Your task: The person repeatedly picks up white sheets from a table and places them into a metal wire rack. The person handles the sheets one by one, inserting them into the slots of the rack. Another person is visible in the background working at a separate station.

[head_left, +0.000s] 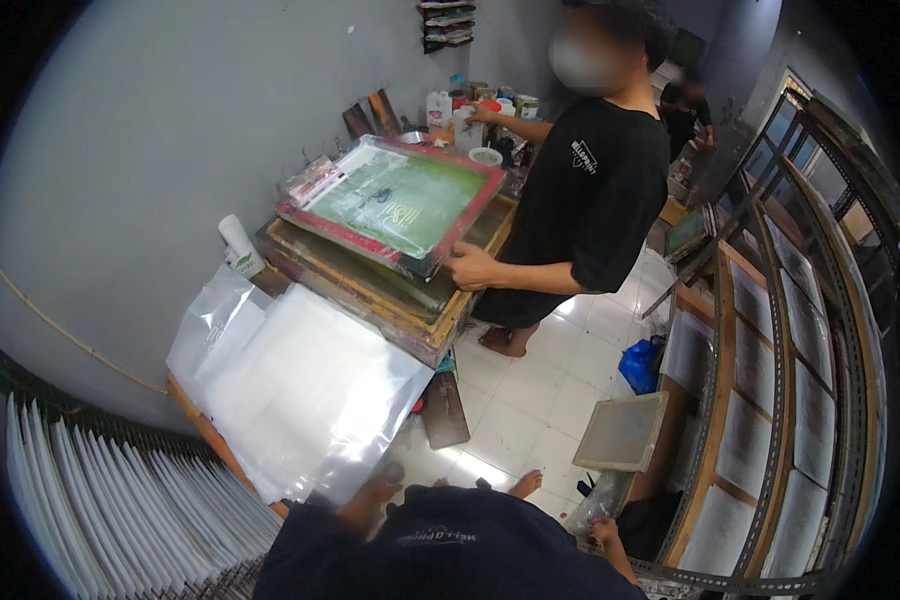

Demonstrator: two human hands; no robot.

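My left hand is low beside the near edge of a stack of white sheets topped with clear plastic film. Its fingers are blurred and partly in shadow, and I cannot tell whether it touches the film. Down at the right, my right hand has its fingers curled in, beside crumpled clear plastic near the foot of a rack. What it holds, if anything, is hidden.
A co-worker grips a red-framed printing screen and reaches toward a white jug. Metal racks of sheets line the right; upright white panels stand left. A flat framed panel and blue bag lie nearby.
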